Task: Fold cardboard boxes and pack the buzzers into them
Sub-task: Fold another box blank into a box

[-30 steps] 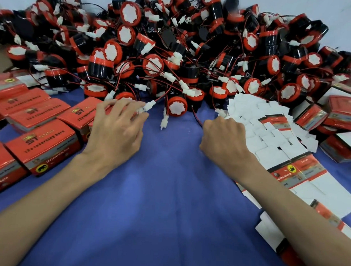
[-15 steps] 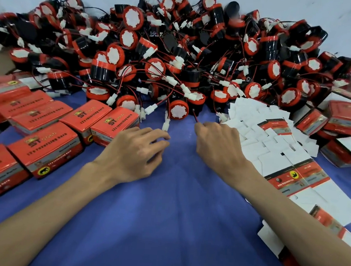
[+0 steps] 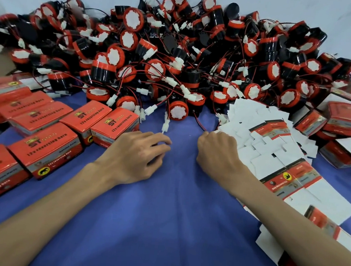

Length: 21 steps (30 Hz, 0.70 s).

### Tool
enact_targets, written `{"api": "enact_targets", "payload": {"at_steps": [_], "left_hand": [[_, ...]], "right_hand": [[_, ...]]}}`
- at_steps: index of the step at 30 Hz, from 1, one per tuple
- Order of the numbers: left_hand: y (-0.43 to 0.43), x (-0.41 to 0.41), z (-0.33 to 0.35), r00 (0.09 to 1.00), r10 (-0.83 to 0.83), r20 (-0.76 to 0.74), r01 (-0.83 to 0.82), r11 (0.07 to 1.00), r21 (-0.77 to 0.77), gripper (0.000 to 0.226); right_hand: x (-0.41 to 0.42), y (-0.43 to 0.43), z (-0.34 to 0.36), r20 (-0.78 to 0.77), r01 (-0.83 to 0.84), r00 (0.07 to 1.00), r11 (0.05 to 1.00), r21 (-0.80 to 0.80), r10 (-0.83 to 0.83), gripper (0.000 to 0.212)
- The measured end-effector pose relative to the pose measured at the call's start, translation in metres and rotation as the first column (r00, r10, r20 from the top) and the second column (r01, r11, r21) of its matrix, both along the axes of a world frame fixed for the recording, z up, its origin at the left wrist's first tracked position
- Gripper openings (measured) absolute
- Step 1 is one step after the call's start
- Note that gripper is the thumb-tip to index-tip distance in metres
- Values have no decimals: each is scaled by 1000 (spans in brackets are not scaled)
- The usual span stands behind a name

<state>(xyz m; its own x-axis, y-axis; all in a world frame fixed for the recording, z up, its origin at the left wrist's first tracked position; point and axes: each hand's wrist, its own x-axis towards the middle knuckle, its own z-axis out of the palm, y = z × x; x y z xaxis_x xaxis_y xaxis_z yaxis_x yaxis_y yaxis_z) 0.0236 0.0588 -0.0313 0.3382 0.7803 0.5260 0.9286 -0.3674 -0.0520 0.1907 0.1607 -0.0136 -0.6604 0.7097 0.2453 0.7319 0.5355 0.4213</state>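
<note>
A large heap of black-and-red buzzers [image 3: 178, 53] with white plugs on thin wires fills the back of the blue cloth. Closed red boxes [image 3: 115, 125] lie in rows at the left. A fanned stack of flat, unfolded cardboard boxes [image 3: 275, 155], mostly white side up, lies at the right. My left hand [image 3: 133, 156] rests on the cloth just right of the nearest closed box, fingers loosely curled, holding nothing. My right hand [image 3: 217, 156] is curled at the left edge of the flat stack. Its fingertips are hidden, so any grip there does not show.
More red boxes [image 3: 341, 118], some with open flaps, are piled at the far right. A loose white plug [image 3: 165, 126] on its wire lies just beyond my left fingers. A pale wall stands behind the heap. Blue cloth [image 3: 161, 228] stretches between my forearms.
My left hand has drawn back from the closed red box at the end of the row and now rests on the cloth. My right hand stays at the flat stack's edge.
</note>
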Motion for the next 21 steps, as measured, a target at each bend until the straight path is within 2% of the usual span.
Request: {"api": "enact_targets", "payload": {"at_steps": [3,5,11,14,17,19,21], "left_hand": [[0,0,0,1000,-6,5,6,1000,11,25],[1,0,0,1000,-12,21,12,1000,19,23],[1,-1,-3,992,9,124,-20,996,92,25],[0,-1,-2,988,25,154,-41,994,103,26],[-1,1,1,974,53,220,-81,989,124,26],[0,9,5,944,71,322,-120,984,134,27],[1,25,9,921,84,381,-119,991,68,27]], "right_hand": [[2,-5,-3,-151,-187,971,982,-2,184,58],[-1,-17,-2,-203,-276,938,960,51,281,66],[-7,-40,-4,-138,-261,957,965,-38,254,29],[-9,-41,-9,-228,-367,912,927,-76,342,19],[-13,-30,-5,-445,-432,832,890,-147,330,14],[-13,-17,1,-597,-436,767,873,-217,235,24],[-11,-3,9,-776,-495,627,804,-329,69,30]]}}
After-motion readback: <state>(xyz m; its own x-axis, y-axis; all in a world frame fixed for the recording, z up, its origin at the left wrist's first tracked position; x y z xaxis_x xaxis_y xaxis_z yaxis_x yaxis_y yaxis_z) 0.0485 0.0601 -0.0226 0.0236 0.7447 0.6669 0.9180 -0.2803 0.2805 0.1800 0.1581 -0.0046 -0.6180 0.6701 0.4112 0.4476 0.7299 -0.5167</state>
